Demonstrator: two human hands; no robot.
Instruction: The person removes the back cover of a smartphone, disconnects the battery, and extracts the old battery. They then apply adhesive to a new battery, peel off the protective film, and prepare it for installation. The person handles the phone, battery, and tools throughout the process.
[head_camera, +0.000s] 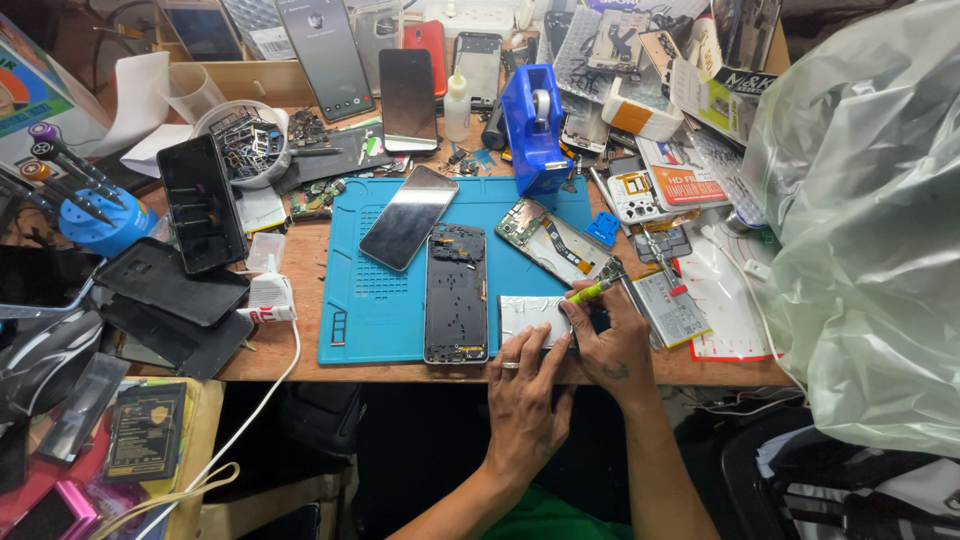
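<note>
My left hand (524, 385) presses down on a flat silver phone battery (527, 311) lying at the near right edge of the blue work mat (365, 300). My right hand (612, 338) grips a small tool with a yellow-green handle (592, 291), its tip hidden behind my fingers by the battery's right end. Just left of the battery lies an opened phone frame (456, 293) with its inside showing. A phone circuit board assembly (552, 240) rests above the battery, and a dark phone screen (408, 216) lies tilted further up the mat.
A blue tape dispenser (533, 125) stands at the mat's far edge. Phones, back covers (171, 282) and parts crowd the left side, beside a blue screwdriver stand (95, 222) and a glue tube (272, 312). A large plastic bag (868, 210) fills the right. Packages lie right of the mat.
</note>
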